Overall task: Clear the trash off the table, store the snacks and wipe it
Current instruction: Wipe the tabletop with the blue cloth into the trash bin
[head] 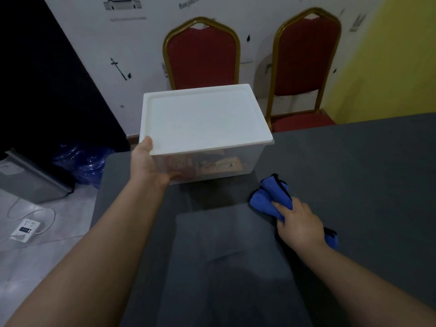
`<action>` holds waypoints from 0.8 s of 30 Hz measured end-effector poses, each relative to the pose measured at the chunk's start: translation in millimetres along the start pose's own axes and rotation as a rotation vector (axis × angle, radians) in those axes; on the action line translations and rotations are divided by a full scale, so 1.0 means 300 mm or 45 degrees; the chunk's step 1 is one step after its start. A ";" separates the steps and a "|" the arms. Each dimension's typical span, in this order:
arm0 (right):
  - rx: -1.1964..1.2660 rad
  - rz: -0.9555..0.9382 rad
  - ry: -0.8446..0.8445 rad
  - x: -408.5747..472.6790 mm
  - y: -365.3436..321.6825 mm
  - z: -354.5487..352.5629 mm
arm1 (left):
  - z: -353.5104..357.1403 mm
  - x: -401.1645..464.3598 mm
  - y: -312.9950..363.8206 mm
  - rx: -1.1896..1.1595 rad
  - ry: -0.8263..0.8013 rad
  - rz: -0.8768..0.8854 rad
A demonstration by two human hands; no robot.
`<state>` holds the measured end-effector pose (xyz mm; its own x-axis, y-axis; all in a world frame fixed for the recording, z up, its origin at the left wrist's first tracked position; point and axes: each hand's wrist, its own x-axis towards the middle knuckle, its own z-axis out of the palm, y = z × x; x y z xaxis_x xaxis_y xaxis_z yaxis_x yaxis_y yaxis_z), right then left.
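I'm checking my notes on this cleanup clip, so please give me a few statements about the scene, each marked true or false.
1. The lid is on the storage box. True.
2. The right hand holds a red cloth. False: the cloth is blue.
3. The left hand holds the box at its near left corner. True.
4. The box is empty. False: snack packets show through its clear wall.
5. Two red chairs stand behind the table. True.
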<state>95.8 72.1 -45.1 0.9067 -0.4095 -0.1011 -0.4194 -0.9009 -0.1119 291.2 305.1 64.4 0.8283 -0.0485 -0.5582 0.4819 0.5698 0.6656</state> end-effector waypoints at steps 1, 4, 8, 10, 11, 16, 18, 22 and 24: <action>0.006 0.026 0.000 0.004 0.046 -0.006 | 0.037 -0.008 -0.024 0.000 -0.021 0.002; 0.061 0.124 0.011 0.023 0.162 -0.025 | 0.130 -0.024 -0.102 0.007 -0.052 -0.009; 0.072 0.198 0.020 0.053 0.337 -0.060 | 0.243 -0.047 -0.239 0.010 -0.047 -0.064; 0.070 0.245 0.028 0.067 0.439 -0.081 | 0.305 -0.060 -0.319 -0.001 -0.036 -0.092; 0.065 0.257 0.033 0.074 0.482 -0.090 | 0.330 -0.064 -0.355 -0.004 -0.018 -0.103; 0.073 0.290 0.021 0.127 0.685 -0.131 | 0.468 -0.088 -0.511 -0.027 0.040 -0.141; 0.061 0.301 0.011 0.142 0.744 -0.142 | 0.519 -0.100 -0.553 -0.018 0.055 -0.142; 0.074 0.289 0.011 0.150 0.810 -0.147 | 0.604 -0.111 -0.629 0.007 0.066 -0.136; 0.094 0.250 0.037 0.150 0.815 -0.141 | 0.624 -0.109 -0.657 0.031 0.068 -0.143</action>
<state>36.0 -172.8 -35.1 0.8076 -0.5813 -0.0993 -0.5895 -0.7908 -0.1648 222.5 40.9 44.2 0.7527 -0.0664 -0.6550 0.5779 0.5434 0.6090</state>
